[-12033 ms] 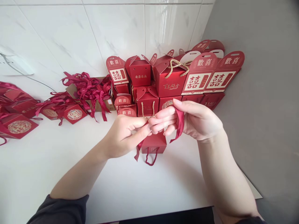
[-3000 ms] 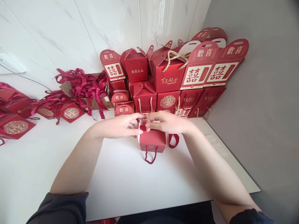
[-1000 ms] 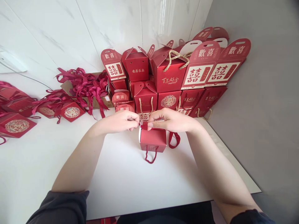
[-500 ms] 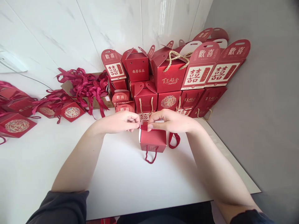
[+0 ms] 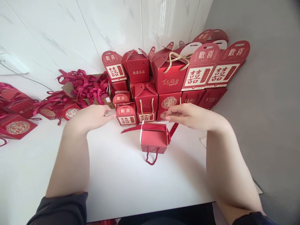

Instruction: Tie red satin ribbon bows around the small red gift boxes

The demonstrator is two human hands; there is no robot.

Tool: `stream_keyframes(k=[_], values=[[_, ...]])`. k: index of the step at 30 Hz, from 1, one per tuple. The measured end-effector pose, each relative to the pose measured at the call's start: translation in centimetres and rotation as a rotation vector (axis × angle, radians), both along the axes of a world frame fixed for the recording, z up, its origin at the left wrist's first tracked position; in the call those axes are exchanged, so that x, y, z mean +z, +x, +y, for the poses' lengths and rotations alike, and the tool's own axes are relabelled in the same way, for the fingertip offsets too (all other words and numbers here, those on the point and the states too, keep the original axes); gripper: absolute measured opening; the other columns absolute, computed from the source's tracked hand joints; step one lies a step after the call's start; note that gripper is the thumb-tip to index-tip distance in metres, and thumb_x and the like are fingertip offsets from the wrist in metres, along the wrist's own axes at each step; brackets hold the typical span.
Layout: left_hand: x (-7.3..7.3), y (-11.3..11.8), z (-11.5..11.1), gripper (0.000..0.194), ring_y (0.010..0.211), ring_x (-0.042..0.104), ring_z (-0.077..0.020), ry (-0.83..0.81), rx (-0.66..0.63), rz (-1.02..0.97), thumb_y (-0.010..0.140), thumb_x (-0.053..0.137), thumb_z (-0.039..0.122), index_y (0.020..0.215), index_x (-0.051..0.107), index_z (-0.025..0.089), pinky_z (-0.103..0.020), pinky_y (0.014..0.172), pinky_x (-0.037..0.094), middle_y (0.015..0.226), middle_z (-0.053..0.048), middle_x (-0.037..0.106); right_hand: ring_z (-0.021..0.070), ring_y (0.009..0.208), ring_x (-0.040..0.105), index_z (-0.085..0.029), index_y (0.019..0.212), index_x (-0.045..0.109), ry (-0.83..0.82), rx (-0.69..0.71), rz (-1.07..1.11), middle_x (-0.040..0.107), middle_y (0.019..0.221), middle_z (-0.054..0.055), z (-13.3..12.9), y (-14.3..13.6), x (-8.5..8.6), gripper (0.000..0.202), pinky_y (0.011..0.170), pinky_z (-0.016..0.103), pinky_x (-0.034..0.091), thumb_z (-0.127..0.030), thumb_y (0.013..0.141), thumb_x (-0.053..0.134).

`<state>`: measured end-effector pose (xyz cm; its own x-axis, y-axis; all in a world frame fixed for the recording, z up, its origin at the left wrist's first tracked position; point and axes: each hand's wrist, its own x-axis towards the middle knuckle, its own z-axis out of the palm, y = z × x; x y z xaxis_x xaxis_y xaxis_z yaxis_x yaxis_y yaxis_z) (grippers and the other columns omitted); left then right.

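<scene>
A small red gift box (image 5: 154, 138) stands on the table in front of me, its dark red cord handle (image 5: 152, 163) drooping toward me. A red ribbon (image 5: 131, 129) lies across the top of the box. Its left end is loose, and its right part drops beside the box and runs up behind my fingers. My left hand (image 5: 93, 117) is left of the box, fingers apart and slightly blurred, clear of the ribbon end. Over the right rear of the box hovers my right hand (image 5: 187, 116); thumb and fingers look apart, with nothing visible between them.
Behind the box, red gift boxes (image 5: 170, 78) are stacked against the tiled wall. More ribboned boxes (image 5: 17, 126) stand at the left, beside a cardboard carton (image 5: 106, 101) heaped with red ribbons (image 5: 86, 86). A grey wall (image 5: 262, 103) borders the right side.
My hands were together above the box, pinching the ribbon. They have since parted left and right, leaving the ribbon stretched across the top. The box stays about where it was.
</scene>
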<state>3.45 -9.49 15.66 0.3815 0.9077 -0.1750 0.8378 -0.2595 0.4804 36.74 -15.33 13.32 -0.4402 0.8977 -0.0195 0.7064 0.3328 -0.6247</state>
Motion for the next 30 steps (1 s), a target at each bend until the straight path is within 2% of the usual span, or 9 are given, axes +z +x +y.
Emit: stream_keyframes(k=[2, 5, 7, 9, 14, 20, 23, 26, 30], values=[[-0.6, 2.2, -0.2, 0.037, 0.086, 0.061, -0.0240, 0.054, -0.033, 0.052, 0.082, 0.055, 0.053, 0.100, 0.066, 0.023, -0.028, 0.068, 0.042, 0.100, -0.006, 0.069, 0.0169, 0.063, 0.055, -0.023, 0.081, 0.067, -0.036, 0.007, -0.095, 0.066, 0.075, 0.002, -0.4, 0.1, 0.0, 0.023, 0.056, 0.030, 0.038, -0.040, 0.088, 0.054], [-1.7, 5.0, -0.7, 0.043, 0.101, 0.059, -0.0223, -0.054, -0.268, 0.088, 0.087, 0.047, 0.056, 0.112, 0.062, 0.025, -0.028, 0.082, 0.042, 0.117, -0.003, 0.065, 0.0186, 0.063, 0.057, -0.023, 0.077, 0.068, -0.103, 0.035, -0.177, 0.068, 0.076, 0.004, -0.9, -0.5, -0.1, 0.015, 0.054, 0.031, 0.038, -0.032, 0.083, 0.058], [-2.4, 5.9, -0.7, 0.042, 0.098, 0.058, -0.0203, -0.135, -0.360, 0.075, 0.088, 0.045, 0.057, 0.109, 0.062, 0.024, -0.027, 0.081, 0.041, 0.112, -0.002, 0.065, 0.0180, 0.058, 0.055, -0.022, 0.069, 0.067, -0.129, 0.038, -0.212, 0.066, 0.070, 0.004, -1.1, -1.1, -0.2, 0.016, 0.051, 0.031, 0.036, -0.029, 0.080, 0.058], [-2.8, 6.0, -0.4, 0.038, 0.089, 0.057, -0.0181, -0.186, -0.400, 0.043, 0.090, 0.044, 0.054, 0.097, 0.061, 0.021, -0.026, 0.077, 0.041, 0.100, -0.002, 0.064, 0.0166, 0.053, 0.052, -0.021, 0.062, 0.063, -0.139, 0.045, -0.233, 0.062, 0.064, 0.003, -1.0, -1.4, -0.2, 0.020, 0.048, 0.031, 0.034, -0.029, 0.080, 0.056], [-3.3, 5.5, 0.3, 0.029, 0.073, 0.047, -0.0128, -0.306, -0.460, -0.132, 0.088, 0.050, 0.044, 0.077, 0.054, 0.017, -0.024, 0.070, 0.037, 0.080, 0.001, 0.052, 0.0153, 0.058, 0.054, -0.021, 0.069, 0.063, -0.209, 0.132, -0.130, 0.065, 0.070, 0.001, -0.2, -0.9, -0.3, 0.017, 0.050, 0.028, 0.036, -0.032, 0.080, 0.057], [-3.2, 3.6, 0.8, 0.026, 0.069, 0.044, -0.0118, -0.441, -0.467, -0.275, 0.085, 0.056, 0.036, 0.070, 0.051, 0.015, -0.024, 0.068, 0.035, 0.072, 0.001, 0.047, 0.0162, 0.074, 0.062, -0.020, 0.083, 0.055, -0.422, 0.231, 0.091, 0.068, 0.082, 0.001, 1.1, -0.8, -1.5, 0.016, 0.061, 0.024, 0.042, -0.032, 0.079, 0.064], [-2.8, 2.0, 0.7, 0.028, 0.064, 0.038, -0.0105, -0.482, -0.450, -0.288, 0.086, 0.055, 0.033, 0.066, 0.046, 0.016, -0.023, 0.063, 0.032, 0.067, 0.002, 0.040, 0.0131, 0.067, 0.055, -0.021, 0.091, 0.052, -0.447, 0.260, 0.121, 0.061, 0.076, -0.002, 2.0, -0.9, -2.5, 0.026, 0.057, 0.023, 0.039, -0.031, 0.076, 0.070], [-2.5, 0.5, 0.1, 0.029, 0.062, 0.039, -0.0111, -0.530, -0.332, -0.348, 0.084, 0.054, 0.033, 0.064, 0.042, 0.017, -0.024, 0.060, 0.034, 0.067, 0.002, 0.038, 0.0099, 0.062, 0.047, -0.022, 0.102, 0.053, -0.394, 0.312, 0.198, 0.049, 0.073, -0.006, 2.5, -0.7, -2.9, 0.039, 0.057, 0.021, 0.037, -0.038, 0.074, 0.075], [-2.7, -0.8, -1.2, 0.030, 0.054, 0.031, -0.0099, -0.507, -0.107, -0.394, 0.082, 0.055, 0.033, 0.063, 0.038, 0.018, -0.023, 0.050, 0.027, 0.062, 0.003, 0.032, 0.0116, 0.065, 0.053, -0.021, 0.112, 0.052, -0.434, 0.247, 0.297, 0.050, 0.075, -0.004, 2.6, 0.1, -2.5, 0.043, 0.060, 0.024, 0.043, -0.054, 0.085, 0.059]])
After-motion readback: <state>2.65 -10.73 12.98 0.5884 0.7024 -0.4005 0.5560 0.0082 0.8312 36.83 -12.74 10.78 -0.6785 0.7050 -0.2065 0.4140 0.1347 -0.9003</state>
